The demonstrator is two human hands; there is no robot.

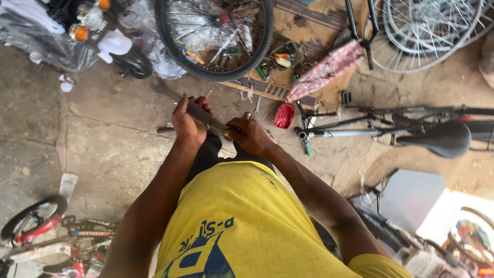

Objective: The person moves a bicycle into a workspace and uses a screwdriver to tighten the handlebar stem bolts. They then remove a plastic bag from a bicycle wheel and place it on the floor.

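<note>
Item: long grey metal tool (198, 112), flat and blade-like, probably a file, though blur hides its surface. It lies slantwise above the concrete floor (108, 149), its far end pointing toward the upper left of the floor, its near end at the person's lap.

Left hand (188, 123): fingers wrapped around the middle of the tool, closed firmly on it.

Right hand (250, 135): closed around the near end of the tool, where a small brownish part shows at the thumb. The two hands sit close together, both clamped on the same tool.

Surroundings: a black bicycle wheel (216, 36) stands at the floor's top edge, just beyond the hands. A small red container (284, 116) rests on the floor just right of the right hand. A bicycle frame with black saddle (442, 138) lies toward the right edge. A red child's bicycle (46, 237) lies at the lower left corner. The person wears a yellow shirt (242, 221).
</note>
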